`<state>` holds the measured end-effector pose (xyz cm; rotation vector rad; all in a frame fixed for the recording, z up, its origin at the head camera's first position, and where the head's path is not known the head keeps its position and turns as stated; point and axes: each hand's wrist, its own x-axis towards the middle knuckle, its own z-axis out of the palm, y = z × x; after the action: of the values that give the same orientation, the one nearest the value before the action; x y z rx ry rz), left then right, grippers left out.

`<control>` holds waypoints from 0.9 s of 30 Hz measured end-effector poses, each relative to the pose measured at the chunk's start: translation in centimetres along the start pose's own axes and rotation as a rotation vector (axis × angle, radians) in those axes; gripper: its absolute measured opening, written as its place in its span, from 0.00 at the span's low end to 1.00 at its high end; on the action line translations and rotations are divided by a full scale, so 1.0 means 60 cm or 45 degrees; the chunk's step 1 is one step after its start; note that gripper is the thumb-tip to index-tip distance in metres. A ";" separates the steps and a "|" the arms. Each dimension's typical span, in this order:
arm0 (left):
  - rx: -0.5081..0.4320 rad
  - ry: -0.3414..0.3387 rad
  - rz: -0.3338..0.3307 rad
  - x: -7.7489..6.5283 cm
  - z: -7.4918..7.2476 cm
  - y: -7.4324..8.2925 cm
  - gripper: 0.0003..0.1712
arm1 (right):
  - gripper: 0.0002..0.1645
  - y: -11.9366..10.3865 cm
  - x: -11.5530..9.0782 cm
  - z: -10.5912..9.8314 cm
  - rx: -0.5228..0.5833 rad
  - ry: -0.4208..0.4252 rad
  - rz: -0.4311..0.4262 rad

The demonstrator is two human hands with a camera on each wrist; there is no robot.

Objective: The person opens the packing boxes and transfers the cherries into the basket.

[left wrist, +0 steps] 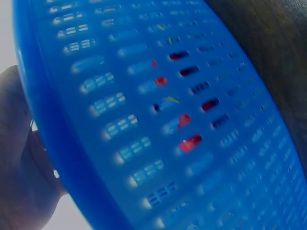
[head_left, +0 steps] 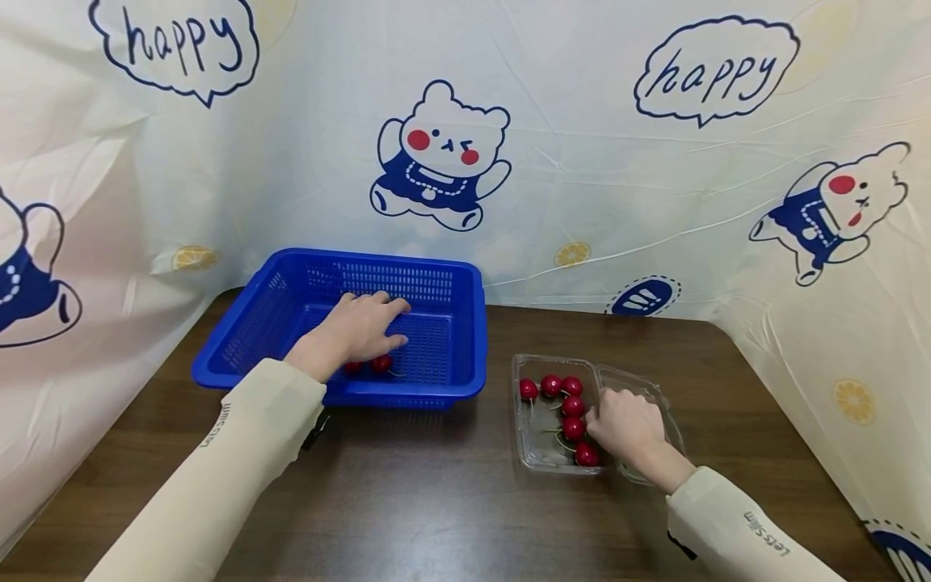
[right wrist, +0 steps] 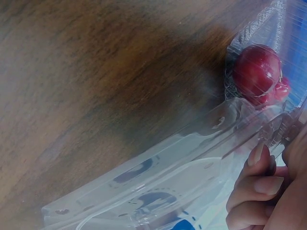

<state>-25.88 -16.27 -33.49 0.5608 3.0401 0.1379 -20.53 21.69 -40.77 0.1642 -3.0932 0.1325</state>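
My left hand (head_left: pixel 360 323) reaches over the near rim of the blue plastic basket (head_left: pixel 473 339), its fingers spread. Beneath it in the basket lie red cherries (head_left: pixel 381 364), partly hidden by the hand. Through the basket's slots, bits of red cherry (left wrist: pixel 191 143) show in the left wrist view, with the left hand (left wrist: pixel 29 158) beyond the rim. My right hand (head_left: pixel 629 428) grips the hinge-side edge of a clear plastic box (head_left: pixel 534 461) with curled fingers (right wrist: pixel 254 189). Several stemmed cherries (head_left: pixel 573 406) sit in that box, mostly along its far and right sides.
The box's clear lid (head_left: pixel 658 396) lies folded out to the right, partly under the right hand. Both containers stand on a dark wooden table (head_left: pixel 422 509). A printed cloth (head_left: pixel 567 178) with cartoon bears hangs behind and along the sides.
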 end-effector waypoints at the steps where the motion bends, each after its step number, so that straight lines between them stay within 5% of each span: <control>1: 0.004 0.012 0.001 0.000 0.000 0.003 0.31 | 0.14 0.000 0.000 0.000 0.000 -0.001 0.000; 14: 0.015 0.091 0.051 0.012 -0.021 0.040 0.33 | 0.14 -0.001 0.000 0.001 0.008 0.005 0.000; 20: 0.024 0.126 0.062 0.015 -0.030 0.069 0.34 | 0.13 -0.001 0.001 0.000 0.002 0.017 -0.007; 27: 0.065 0.134 0.178 0.021 -0.039 0.121 0.35 | 0.14 -0.002 -0.001 -0.002 -0.001 0.009 -0.004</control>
<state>-24.64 -9.24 -30.52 0.7947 3.1116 0.0985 -20.46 21.58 -40.63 0.1686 -3.0857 0.1311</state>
